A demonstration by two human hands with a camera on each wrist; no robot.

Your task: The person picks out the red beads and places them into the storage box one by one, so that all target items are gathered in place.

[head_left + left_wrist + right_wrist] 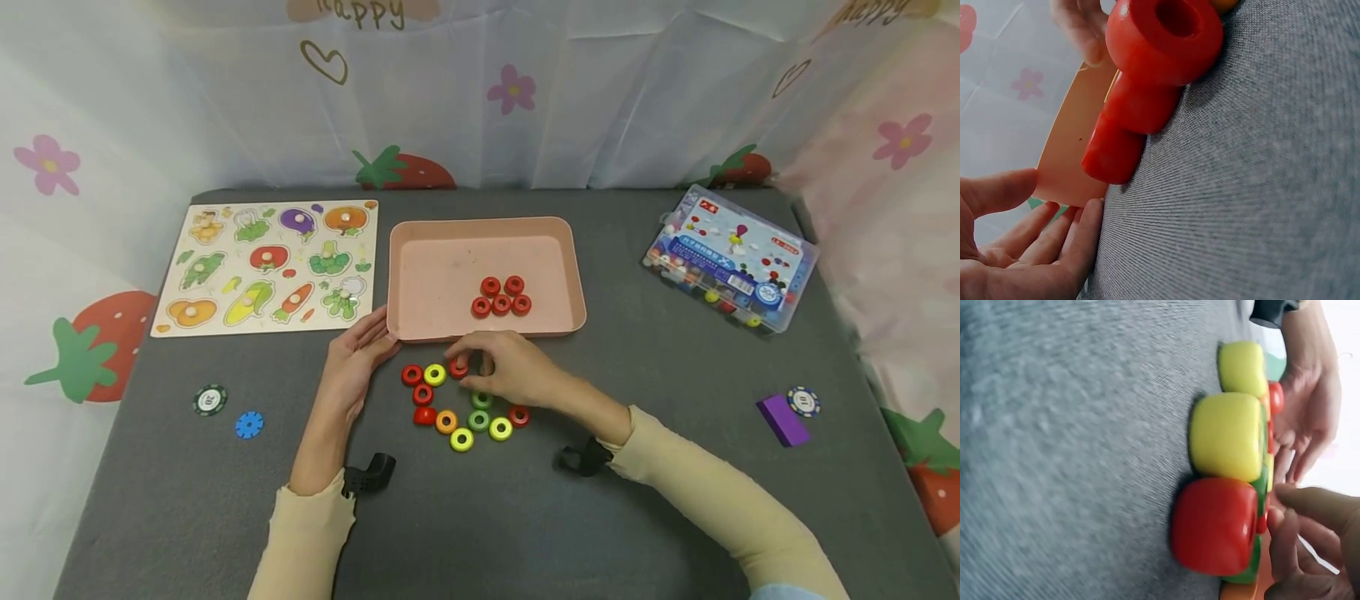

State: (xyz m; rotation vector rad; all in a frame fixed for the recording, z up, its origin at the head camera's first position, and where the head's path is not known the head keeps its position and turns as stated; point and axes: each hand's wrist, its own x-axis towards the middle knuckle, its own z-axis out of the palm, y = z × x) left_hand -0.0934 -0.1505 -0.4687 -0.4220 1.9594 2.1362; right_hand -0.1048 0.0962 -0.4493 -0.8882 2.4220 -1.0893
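Observation:
At the front left corner of a pink tray (pixel 427 275), my left hand (pixel 356 358) touches the rim with thumb and fairly straight fingers. In the left wrist view that thumb (pixel 1013 189) lies against the tray wall. My right hand (pixel 517 367) is over the bead group just in front of the tray, thumb and forefinger pinching a red bead (pixel 458 368). Around it on the cloth lie several round holed beads: red ones, a yellow bead (pixel 435 375), an orange bead (pixel 446 422) and a green bead (pixel 478 421). Several red beads (pixel 501 305) sit together inside the tray.
A vegetable puzzle board (pixel 255 267) lies left of the tray, a clear box of beads (pixel 731 258) at the back right. Poker chips, green (pixel 210 400) and blue (pixel 249 425), lie left; a purple block (pixel 783 421) and dark blue chip (pixel 804 402) lie right.

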